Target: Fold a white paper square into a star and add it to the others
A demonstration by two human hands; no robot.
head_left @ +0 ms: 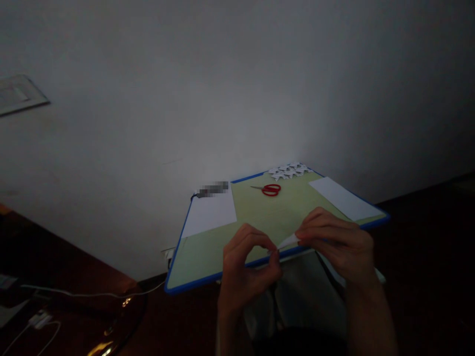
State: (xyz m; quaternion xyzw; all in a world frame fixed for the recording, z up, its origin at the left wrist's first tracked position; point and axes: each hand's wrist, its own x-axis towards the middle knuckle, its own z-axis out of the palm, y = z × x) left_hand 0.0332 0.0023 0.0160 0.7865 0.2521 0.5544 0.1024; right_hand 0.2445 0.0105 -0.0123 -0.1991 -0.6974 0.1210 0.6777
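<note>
Both of my hands pinch a small folded white paper piece above the near edge of a green board with a blue rim. My left hand grips its left end with curled fingers. My right hand holds its right end, fingers pressed together. Red-handled scissors lie on the board farther back. Behind them sits a cluster of small folded white paper shapes. A white sheet lies at the board's left and another white sheet at its right.
A pale wall rises right behind the board. At the lower left, a dark brown surface carries white cables and a shiny rounded object. A framed plate hangs on the wall's upper left. The room is dim.
</note>
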